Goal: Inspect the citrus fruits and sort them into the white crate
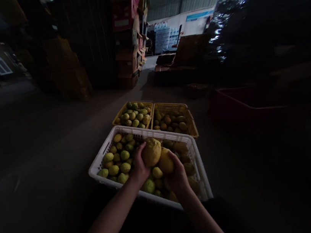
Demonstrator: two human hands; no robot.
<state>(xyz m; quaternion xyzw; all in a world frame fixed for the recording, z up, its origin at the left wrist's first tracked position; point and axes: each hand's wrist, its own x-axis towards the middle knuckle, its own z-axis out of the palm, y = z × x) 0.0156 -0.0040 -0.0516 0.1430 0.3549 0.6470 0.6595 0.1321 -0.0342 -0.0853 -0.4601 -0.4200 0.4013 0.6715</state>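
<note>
My left hand [141, 165] is closed around a large, lumpy yellow lemon [151, 152]. Close beside it, my right hand [179, 175] grips a second, smoother yellow lemon [165, 162]. The two fruits appear to touch, above a white plastic crate [102, 150]. Many green and yellow lemons fill the crate, among them a small pale one [157, 172] just below my hands and a green one [148, 186] toward the near side. My hands and forearms hide part of the crate's contents.
Beyond the white crate stand two yellow crates, the left [115, 118] and the right [192, 123], both holding similar fruit. A dark pink bin [229, 108] is at the right. Stacked cardboard boxes [127, 64] rise behind, and a plastic-wrapped stack [246, 22] looms at right. The scene is dim.
</note>
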